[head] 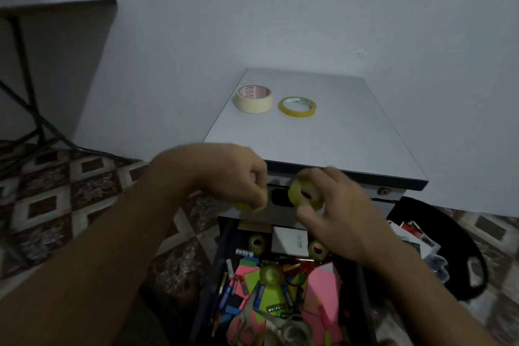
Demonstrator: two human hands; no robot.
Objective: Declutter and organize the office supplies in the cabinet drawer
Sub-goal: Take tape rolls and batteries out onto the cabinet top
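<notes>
The open drawer (210,275) of a low cabinet is crowded with pink and green sticky notes, pens, batteries, scissors (280,323) and several small clear tape rolls (271,275). Above its back end, my right hand (337,205) grips a yellowish clear tape roll (304,194) between thumb and fingers. My left hand (230,177) holds another yellowish tape roll (247,206), mostly hidden under the curled fingers. Both hands hover just in front of the cabinet's front edge.
On the grey cabinet top (323,135) lie a cream masking tape roll (254,98) and a thin yellow tape roll (297,106). A black bag (449,247) with packets lies on the patterned floor to the right. A table leg and cables stand at the left.
</notes>
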